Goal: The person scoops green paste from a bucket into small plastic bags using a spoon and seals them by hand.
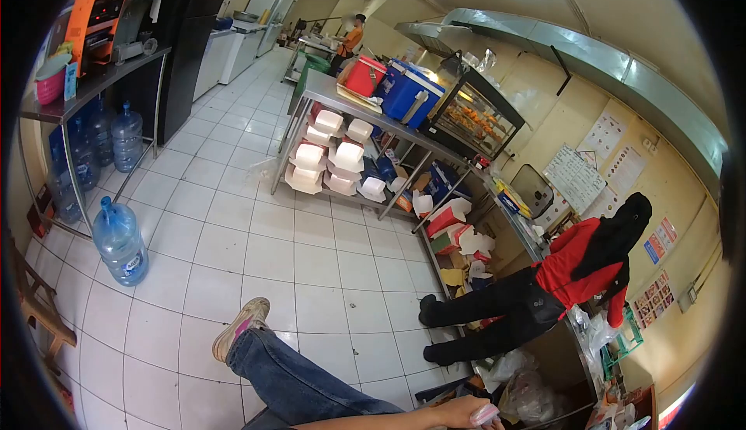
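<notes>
A small pink object [486, 414] is at the near edge, right of centre, in my left hand [464, 410]. My fingers are curled around it, pinching it; it is partly hidden, and I cannot tell exactly what it is. My right hand is out of view, so I cannot tell its grip. My bare forearm reaches in from the left, beside my leg [299, 372] in blue jeans, which ends in a pale shoe [242, 329] with a pink patch, above white floor tiles [256, 251].

Just beyond my hand, to the right, plastic bags [524, 395] lie bunched under a long counter [536, 235]. A person [583, 259] in red and black stands at it, back towards me. Under its farther part are red and white boxes [451, 214]. A handwritten sheet [573, 177] hangs on the wall above.

Farther off, in the middle, a metal table [315, 88] carries a red cooler [364, 77] and a blue cooler [408, 94], with a lit glass case [475, 115] of browned food to their right. White cartons [325, 158] are stacked beneath the table.

To the left, a clear blue water jug [120, 245] stands upright on the floor; more jugs [127, 138] stand under a side table [101, 84]. At the far end, another person [351, 41] in orange stands by a work surface.
</notes>
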A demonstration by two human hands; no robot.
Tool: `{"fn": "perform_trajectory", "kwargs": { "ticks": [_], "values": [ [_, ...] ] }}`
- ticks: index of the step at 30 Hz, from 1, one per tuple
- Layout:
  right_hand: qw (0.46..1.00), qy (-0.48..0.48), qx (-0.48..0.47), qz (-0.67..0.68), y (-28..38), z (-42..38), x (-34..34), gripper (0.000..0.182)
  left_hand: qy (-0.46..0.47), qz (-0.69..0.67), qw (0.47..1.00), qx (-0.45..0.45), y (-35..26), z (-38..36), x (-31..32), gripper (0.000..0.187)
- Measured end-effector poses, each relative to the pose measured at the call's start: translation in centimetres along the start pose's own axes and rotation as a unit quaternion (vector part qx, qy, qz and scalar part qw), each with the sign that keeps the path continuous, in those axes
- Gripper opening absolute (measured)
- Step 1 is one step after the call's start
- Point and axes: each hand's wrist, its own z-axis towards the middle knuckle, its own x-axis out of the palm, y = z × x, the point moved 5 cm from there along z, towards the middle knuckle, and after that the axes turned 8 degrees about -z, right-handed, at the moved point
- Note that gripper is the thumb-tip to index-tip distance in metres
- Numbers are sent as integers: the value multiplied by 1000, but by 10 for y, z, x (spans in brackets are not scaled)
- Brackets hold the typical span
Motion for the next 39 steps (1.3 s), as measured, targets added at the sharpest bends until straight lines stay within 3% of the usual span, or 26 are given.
{"fn": "perform_trajectory", "kwargs": {
  "ticks": [2, 5, 7, 10, 15, 17, 23, 26, 28, 30, 31, 33, 35, 37, 39],
  "values": [
    [1000, 9, -28, 6, -2, 1, -5, 48, -27, -18, 998, 56, 6, 0, 0, 39],
    [998, 13, -64, 0, -7, 5, -13, 47, 1, -36, 996, 76, 19, 4, 6, 45],
    [984, 41, -139, -105, -12, 4, -9, 44, -7, -31, 996, 79, 28, 4, 10, 48],
    [971, 73, -201, -105, -17, 7, -8, 37, -16, -16, 996, 82, 35, 3, 12, 52],
    [969, 71, -213, -99, -9, 20, -17, 31, -6, 16, 996, 85, 17, 2, 7, 53],
    [970, 70, -208, -101, -6, 26, -21, 30, 35, -43, 998, 18, 11, 3, 7, 53],
    [959, 91, -246, -103, -3, 27, -27, 29, 64, -68, 996, -3, -6, 1, -1, 49],
    [946, 138, -287, -67, 2, 19, -25, 26, 50, -15, 997, 52, -9, 0, -1, 47],
    [935, 223, -277, 1, 10, 17, -21, 22, 62, -27, 996, 52, -6, -1, 4, 45],
    [940, 238, -242, 39, 18, 27, -28, 21, 74, -40, 995, 51, 10, -2, 12, 44],
    [942, 251, -207, 77, 19, 31, -30, 19, 50, -39, 993, 101, 20, 1, 13, 44],
    [956, 237, -170, 10, 6, 31, -26, 18, 24, -38, 987, 151, 23, 2, 9, 45],
    [964, 221, -134, -57, -16, 24, -15, 17, -35, -56, 997, -27, 17, 3, -9, 38],
    [978, 184, 92, -24, -67, 8, 3, 14, -72, -50, 996, -15, 12, 4, -13, 35],
    [983, 135, 118, 47, -103, -9, 29, 15, -30, -21, 996, 81, 6, 5, -5, 28]
  ]
}}
